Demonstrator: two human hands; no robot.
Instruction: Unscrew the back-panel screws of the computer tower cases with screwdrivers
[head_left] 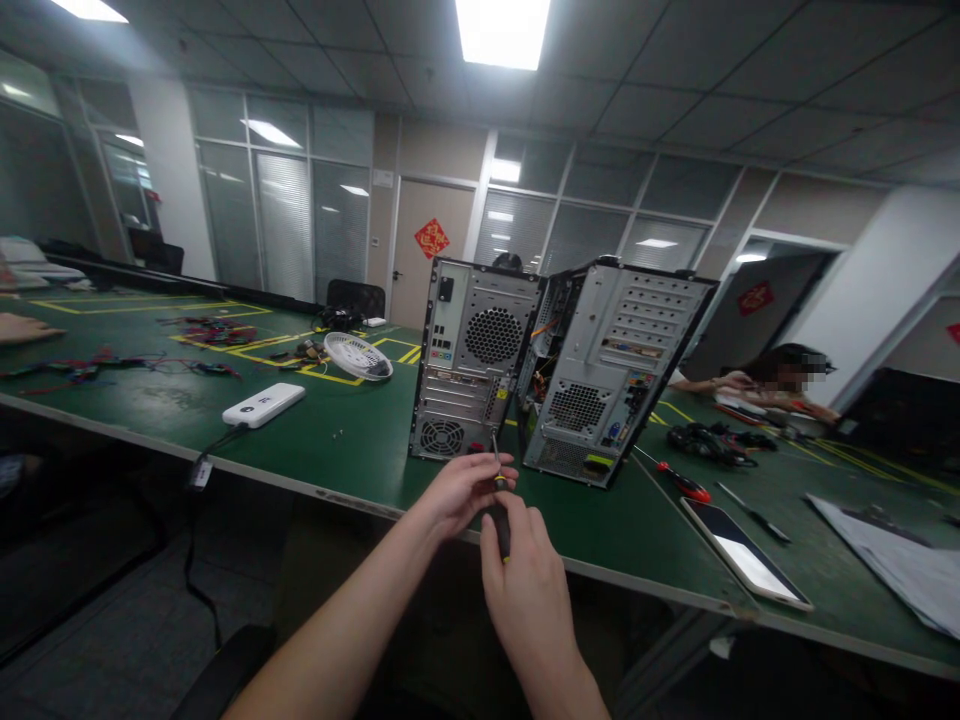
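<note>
Wires are lying scattered at the far left of the green tabletop, with a white box and a round fan grille sitting further along. The left hand is pinching the metal shaft of a screwdriver, while the right hand is clenching its dark handle from below, just off the tabletop's near edge. Behind them, two computer cases are standing upright, backs showing. A red screwdriver and a phone are lying further right.
</note>
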